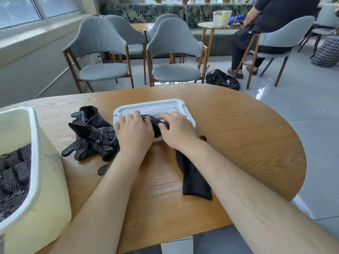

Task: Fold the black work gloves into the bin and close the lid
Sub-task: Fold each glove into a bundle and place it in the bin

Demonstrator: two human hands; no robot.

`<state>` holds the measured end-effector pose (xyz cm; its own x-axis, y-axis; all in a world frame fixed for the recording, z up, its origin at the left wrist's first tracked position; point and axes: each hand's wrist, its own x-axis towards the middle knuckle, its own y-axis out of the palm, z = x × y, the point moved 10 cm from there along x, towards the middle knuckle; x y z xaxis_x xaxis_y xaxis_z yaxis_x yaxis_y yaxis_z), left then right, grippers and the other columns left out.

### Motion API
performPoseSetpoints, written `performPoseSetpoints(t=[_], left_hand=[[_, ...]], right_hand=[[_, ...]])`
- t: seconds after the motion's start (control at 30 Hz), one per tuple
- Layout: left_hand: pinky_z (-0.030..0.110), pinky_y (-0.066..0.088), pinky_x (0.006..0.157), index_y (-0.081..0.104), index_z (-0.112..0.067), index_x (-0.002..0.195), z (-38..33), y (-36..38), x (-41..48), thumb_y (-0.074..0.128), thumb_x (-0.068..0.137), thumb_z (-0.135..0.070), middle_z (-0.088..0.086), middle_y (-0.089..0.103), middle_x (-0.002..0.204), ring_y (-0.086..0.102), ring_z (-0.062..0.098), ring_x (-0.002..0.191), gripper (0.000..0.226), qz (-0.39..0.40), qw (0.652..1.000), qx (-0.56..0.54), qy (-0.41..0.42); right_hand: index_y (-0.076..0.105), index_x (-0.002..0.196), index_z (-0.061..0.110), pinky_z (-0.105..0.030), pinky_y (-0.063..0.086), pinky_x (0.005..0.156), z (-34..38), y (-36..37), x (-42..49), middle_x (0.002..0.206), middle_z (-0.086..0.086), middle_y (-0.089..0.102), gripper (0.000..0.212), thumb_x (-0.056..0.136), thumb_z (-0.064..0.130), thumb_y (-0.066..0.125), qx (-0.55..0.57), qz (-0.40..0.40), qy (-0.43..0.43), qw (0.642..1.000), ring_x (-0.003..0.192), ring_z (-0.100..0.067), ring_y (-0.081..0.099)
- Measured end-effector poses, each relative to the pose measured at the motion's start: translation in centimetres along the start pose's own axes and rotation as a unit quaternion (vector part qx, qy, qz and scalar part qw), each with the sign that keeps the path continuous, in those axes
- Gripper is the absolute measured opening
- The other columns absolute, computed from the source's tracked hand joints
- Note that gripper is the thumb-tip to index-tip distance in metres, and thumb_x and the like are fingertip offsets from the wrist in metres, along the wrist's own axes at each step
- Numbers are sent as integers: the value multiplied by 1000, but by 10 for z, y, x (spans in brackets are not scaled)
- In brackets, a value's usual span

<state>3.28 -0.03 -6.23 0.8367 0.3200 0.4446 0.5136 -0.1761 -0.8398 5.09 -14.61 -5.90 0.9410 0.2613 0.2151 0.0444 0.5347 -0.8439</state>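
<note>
A black work glove [194, 180] lies across the near edge of the white bin lid [152, 108] on the wooden table [247, 136]. Its dotted fingers end sits between my hands and its plain cuff trails toward me. My left hand [134, 132] lies flat, palm down, pressing the glove's left part. My right hand [177, 129] rests on the glove with fingers curled over its folded end. A pile of several dotted black gloves [91, 136] lies left of the lid. The pale yellow bin [27, 180] stands at the near left, with gloves inside it.
Grey upholstered chairs [174, 57] stand behind the table. A black bag [222, 79] lies on the floor beyond the far edge. A person in black [271, 24] sits at another round table at the back right, where a second bin stands.
</note>
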Motion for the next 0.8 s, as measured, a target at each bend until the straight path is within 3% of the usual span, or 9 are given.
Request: performPoseSetpoints(t=[0.07, 0.23, 0.33, 0.43, 0.5, 0.57, 0.63, 0.7, 0.8], left_hand=[[48, 31, 99, 63, -10, 113, 7, 7, 0, 47, 102, -39, 15, 69, 111, 55, 39, 116, 35, 12, 1000, -10, -3], [41, 26, 96, 64, -21, 121, 6, 5, -6, 53, 99, -35, 4, 68, 117, 55, 32, 116, 28, 7, 996, -80, 31], [39, 28, 97, 66, -24, 121, 4, -3, -3, 53, 100, -30, 1, 69, 115, 58, 28, 113, 26, -12, 990, -140, 28], [34, 35, 100, 66, -22, 120, 4, -8, 1, 53, 101, -23, -1, 68, 113, 58, 18, 109, 23, -24, 970, -237, 45], [21, 41, 98, 66, -17, 120, 4, -11, 3, 55, 101, -17, 2, 65, 113, 53, 9, 106, 22, -20, 949, -307, 61], [4, 34, 92, 66, -15, 122, 5, -14, 2, 58, 101, -18, 4, 61, 118, 50, 4, 105, 23, -19, 938, -343, 56], [12, 36, 99, 66, -17, 124, 5, -23, -1, 60, 100, -27, 5, 57, 123, 53, 12, 113, 27, -54, 939, -336, 55], [33, 38, 108, 67, -19, 123, -5, -39, -6, 59, 97, -40, 2, 57, 126, 53, 19, 120, 34, -91, 940, -315, 97], [41, 39, 107, 64, -20, 126, -33, -45, -21, 67, 89, -51, -7, 57, 128, 51, 18, 122, 49, -41, 920, -334, 201]], right_hand=[[63, 134, 30, -41, 43, 106, 4, 12, 14, 132, -2, 62, 37, 98, 38, 56, -16, 33, 6, 999, 127, -27, 50], [76, 111, 33, -43, 49, 96, 2, 25, 22, 112, 1, 67, 23, 99, 38, 57, 2, 21, 0, 1000, 113, -26, 56], [73, 101, 33, -40, 53, 88, 4, 18, 22, 104, 7, 70, 17, 98, 37, 56, 64, -15, -5, 998, 103, -20, 62], [63, 100, 35, -35, 54, 86, 0, 20, 21, 102, 11, 69, 4, 97, 37, 61, 180, 19, 45, 982, 98, -13, 64], [64, 93, 35, -33, 56, 85, -4, 12, 20, 94, 12, 71, 5, 94, 31, 67, 255, 6, 64, 965, 92, -8, 66], [70, 93, 30, -17, 52, 73, -6, 0, 18, 83, 14, 69, 8, 94, 22, 69, 286, -11, 66, 956, 79, 3, 64], [74, 96, 23, -11, 46, 66, -9, -9, 13, 81, 14, 68, 7, 94, 17, 70, 332, -17, 87, 939, 74, 4, 62], [77, 94, 23, -21, 49, 69, -20, -18, 10, 88, 6, 73, 13, 94, 15, 67, 390, -29, 129, 911, 82, -6, 66], [77, 100, 11, -28, 55, 73, -27, -29, 3, 100, -11, 72, 38, 86, -8, 46, 516, -8, 162, 841, 87, -23, 69]])
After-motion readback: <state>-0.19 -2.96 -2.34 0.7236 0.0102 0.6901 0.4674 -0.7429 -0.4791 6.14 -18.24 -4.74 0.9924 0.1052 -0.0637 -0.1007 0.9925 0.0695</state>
